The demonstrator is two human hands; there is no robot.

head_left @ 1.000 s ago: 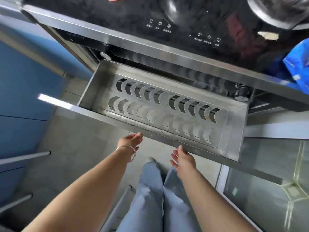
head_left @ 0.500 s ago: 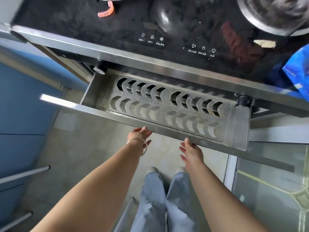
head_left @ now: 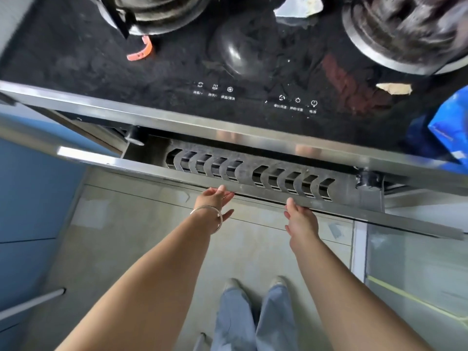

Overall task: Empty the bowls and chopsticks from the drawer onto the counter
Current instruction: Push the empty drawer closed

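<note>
The steel drawer (head_left: pixel 157 168) under the stove stands only a narrow way out. Inside it I see one row of the slotted dish rack (head_left: pixel 248 171), with no bowls or chopsticks in the part that shows. My left hand (head_left: pixel 214 198), with a silver bangle at the wrist, lies flat against the drawer's front edge, fingers extended. My right hand (head_left: pixel 300 219) presses the same front edge further right, fingers straight. Neither hand holds anything.
The black glass cooktop (head_left: pixel 76 59) lies above the drawer, with two burners (head_left: pixel 405 34), a touch panel (head_left: pixel 255 97), an orange clip (head_left: pixel 140 51) and a blue bag (head_left: pixel 450 133) at the right. Blue cabinets (head_left: pixel 33 193) stand left, a glass door (head_left: pixel 415 274) right.
The drawer has slid inward, from well open to nearly shut. Both hands moved forward with its front edge.
</note>
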